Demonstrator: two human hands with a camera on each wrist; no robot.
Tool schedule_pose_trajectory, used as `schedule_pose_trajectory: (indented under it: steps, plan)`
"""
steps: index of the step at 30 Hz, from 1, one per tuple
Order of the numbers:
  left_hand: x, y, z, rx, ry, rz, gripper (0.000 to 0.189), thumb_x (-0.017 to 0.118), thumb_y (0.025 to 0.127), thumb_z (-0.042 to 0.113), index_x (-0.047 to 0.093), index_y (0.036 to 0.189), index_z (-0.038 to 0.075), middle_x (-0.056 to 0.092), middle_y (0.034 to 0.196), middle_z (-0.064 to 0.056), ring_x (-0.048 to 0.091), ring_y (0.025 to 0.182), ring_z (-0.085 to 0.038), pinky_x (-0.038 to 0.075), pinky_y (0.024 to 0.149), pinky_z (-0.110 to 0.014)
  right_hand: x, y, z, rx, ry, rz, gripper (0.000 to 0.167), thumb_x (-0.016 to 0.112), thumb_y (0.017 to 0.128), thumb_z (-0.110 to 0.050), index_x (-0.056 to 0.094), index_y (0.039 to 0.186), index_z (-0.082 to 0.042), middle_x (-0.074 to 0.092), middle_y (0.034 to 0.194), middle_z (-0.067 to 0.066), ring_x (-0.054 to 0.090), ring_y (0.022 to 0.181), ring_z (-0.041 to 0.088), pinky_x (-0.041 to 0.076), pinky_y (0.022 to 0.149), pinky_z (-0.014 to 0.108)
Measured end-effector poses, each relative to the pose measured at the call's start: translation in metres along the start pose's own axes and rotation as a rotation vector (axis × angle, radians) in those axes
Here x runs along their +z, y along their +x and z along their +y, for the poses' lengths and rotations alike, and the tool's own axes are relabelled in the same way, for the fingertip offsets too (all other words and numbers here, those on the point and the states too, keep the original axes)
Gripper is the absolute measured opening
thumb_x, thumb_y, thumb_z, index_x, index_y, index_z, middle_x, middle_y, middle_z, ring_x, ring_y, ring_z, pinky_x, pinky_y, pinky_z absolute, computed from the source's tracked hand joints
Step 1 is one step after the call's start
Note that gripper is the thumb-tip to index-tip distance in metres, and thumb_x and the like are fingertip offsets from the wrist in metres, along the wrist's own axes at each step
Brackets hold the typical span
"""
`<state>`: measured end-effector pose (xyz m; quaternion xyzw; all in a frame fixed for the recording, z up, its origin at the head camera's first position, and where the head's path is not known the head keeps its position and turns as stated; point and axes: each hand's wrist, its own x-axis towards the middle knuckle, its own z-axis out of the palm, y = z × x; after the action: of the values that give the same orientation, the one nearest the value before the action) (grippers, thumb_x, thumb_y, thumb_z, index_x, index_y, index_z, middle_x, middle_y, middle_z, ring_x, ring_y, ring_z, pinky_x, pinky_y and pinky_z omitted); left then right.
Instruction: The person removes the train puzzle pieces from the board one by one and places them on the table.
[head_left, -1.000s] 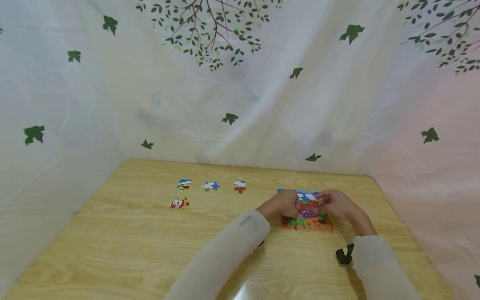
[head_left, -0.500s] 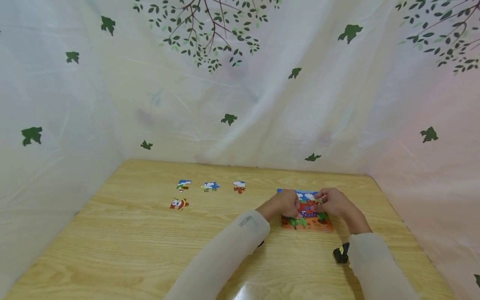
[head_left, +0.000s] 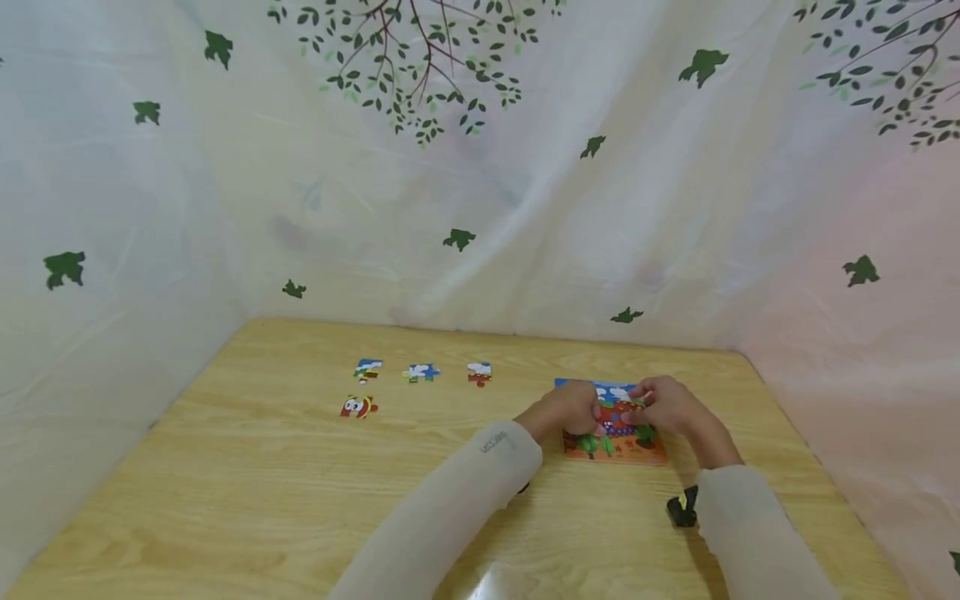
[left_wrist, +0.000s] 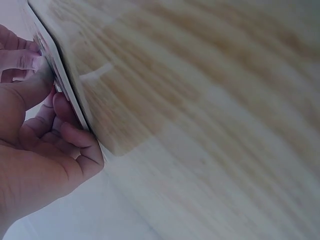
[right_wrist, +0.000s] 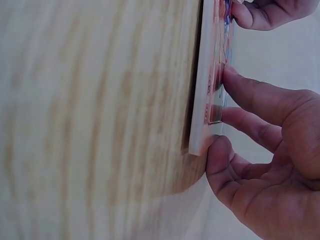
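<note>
A colourful jigsaw puzzle (head_left: 618, 450) lies in its flat board at the right of the table, with blue sky at the top and orange ground at the bottom. My left hand (head_left: 572, 408) curls over its left side, thumb on the picture; the left wrist view shows its bent fingers (left_wrist: 82, 145) right at the board's edge. On the right side, my right hand (head_left: 675, 408) pinches at a puzzle piece in the board with thumb and fingers. In the right wrist view, the right thumb (right_wrist: 255, 95) touches the picture face. Both hands hide parts of the puzzle.
Several loose pieces lie to the left on the wooden table (head_left: 262, 483), among them a red one with a smiling face (head_left: 358, 407) and a blue-and-white one (head_left: 422, 372). A white curtain (head_left: 360, 233) with leaf prints stands behind the table and along its sides.
My right hand's thumb and fingers have closed in slightly on the puzzle, and the right forearm has shifted a little left. The left hand and the loose pieces stay in place.
</note>
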<state>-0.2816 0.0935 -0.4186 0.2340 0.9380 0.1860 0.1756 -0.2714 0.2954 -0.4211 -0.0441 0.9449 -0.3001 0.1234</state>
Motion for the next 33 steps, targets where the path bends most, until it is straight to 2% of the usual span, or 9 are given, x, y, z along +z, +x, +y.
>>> schedule_pose_trajectory:
  steps: [4, 10, 13, 17, 20, 23, 26, 30, 33]
  plan:
    - [0.0006, 0.0004, -0.0002, 0.004, 0.016, -0.019, 0.025, 0.077, 0.094, 0.035, 0.064, 0.083, 0.016, 0.059, 0.081, 0.006, 0.053, 0.073, -0.01, 0.044, 0.067, -0.025, 0.0009, 0.0003, 0.0011, 0.004, 0.001, -0.002, 0.042, 0.08, 0.09, -0.019, 0.064, 0.12, 0.006, 0.064, 0.114, 0.025, 0.06, 0.099, 0.035, 0.052, 0.085, 0.049]
    - [-0.0003, -0.0004, 0.0008, 0.065, 0.134, -0.082, 0.023, 0.069, 0.099, 0.037, 0.066, 0.095, 0.015, 0.061, 0.088, 0.005, 0.054, 0.078, -0.011, 0.045, 0.071, -0.026, 0.0014, 0.0001, 0.0024, 0.015, 0.011, -0.002, 0.04, 0.08, 0.09, -0.017, 0.063, 0.119, 0.005, 0.064, 0.111, 0.023, 0.059, 0.095, 0.033, 0.052, 0.083, 0.046]
    - [-0.0002, 0.0004, 0.0013, 0.078, 0.151, -0.094, 0.024, 0.067, 0.1, 0.036, 0.065, 0.089, 0.014, 0.059, 0.082, 0.005, 0.052, 0.074, -0.011, 0.044, 0.069, -0.027, 0.0017, -0.0005, 0.0027, 0.013, 0.019, 0.002, 0.04, 0.08, 0.09, -0.018, 0.063, 0.119, 0.005, 0.064, 0.11, 0.023, 0.06, 0.095, 0.032, 0.052, 0.082, 0.046]
    - [0.001, 0.0027, 0.0013, 0.077, 0.137, -0.112, 0.038, 0.064, 0.103, 0.034, 0.054, 0.071, 0.015, 0.043, 0.063, 0.005, 0.04, 0.058, -0.01, 0.037, 0.058, -0.026, 0.0017, -0.0017, 0.002, 0.014, 0.04, 0.003, 0.041, 0.079, 0.091, -0.018, 0.063, 0.12, 0.005, 0.064, 0.113, 0.025, 0.061, 0.098, 0.033, 0.053, 0.082, 0.046]
    - [0.0027, 0.0041, 0.0011, 0.077, 0.149, -0.115, 0.042, 0.06, 0.104, 0.034, 0.052, 0.067, 0.016, 0.04, 0.058, 0.004, 0.038, 0.052, -0.01, 0.037, 0.054, -0.026, 0.002, -0.0021, 0.0012, 0.01, 0.052, 0.0, 0.041, 0.079, 0.092, -0.018, 0.062, 0.121, 0.006, 0.063, 0.115, 0.027, 0.062, 0.099, 0.035, 0.053, 0.08, 0.046]
    - [0.005, 0.0051, 0.0007, 0.071, 0.165, -0.109, 0.037, 0.056, 0.106, 0.034, 0.06, 0.074, 0.016, 0.052, 0.069, 0.003, 0.046, 0.057, -0.01, 0.043, 0.058, -0.027, 0.0027, -0.0013, 0.0011, 0.018, 0.058, 0.005, 0.04, 0.079, 0.092, -0.017, 0.062, 0.12, 0.005, 0.064, 0.115, 0.026, 0.062, 0.099, 0.035, 0.054, 0.08, 0.045]
    - [0.0067, 0.0061, -0.0002, 0.057, 0.177, -0.103, 0.029, 0.054, 0.107, 0.033, 0.064, 0.086, 0.016, 0.058, 0.089, 0.002, 0.052, 0.069, -0.012, 0.047, 0.066, -0.03, 0.0039, -0.0003, 0.0006, 0.021, 0.059, 0.007, 0.04, 0.079, 0.092, -0.017, 0.062, 0.12, 0.005, 0.063, 0.116, 0.027, 0.062, 0.1, 0.036, 0.054, 0.081, 0.046]
    - [0.0072, 0.006, -0.0029, 0.047, 0.193, -0.094, 0.022, 0.053, 0.108, 0.034, 0.063, 0.097, 0.018, 0.057, 0.111, 0.002, 0.053, 0.084, -0.012, 0.047, 0.074, -0.032, 0.0058, 0.0015, 0.0003, 0.035, 0.07, 0.009, 0.039, 0.079, 0.092, -0.018, 0.062, 0.119, 0.005, 0.063, 0.118, 0.029, 0.062, 0.102, 0.037, 0.053, 0.082, 0.047]
    - [0.0068, 0.0056, -0.0059, 0.077, 0.197, -0.092, 0.021, 0.053, 0.108, 0.033, 0.063, 0.1, 0.017, 0.058, 0.115, 0.001, 0.053, 0.088, -0.013, 0.047, 0.075, -0.031, 0.0068, 0.0028, -0.0002, 0.046, 0.071, 0.014, 0.04, 0.079, 0.091, -0.018, 0.063, 0.12, 0.004, 0.062, 0.12, 0.029, 0.062, 0.104, 0.038, 0.053, 0.085, 0.049]
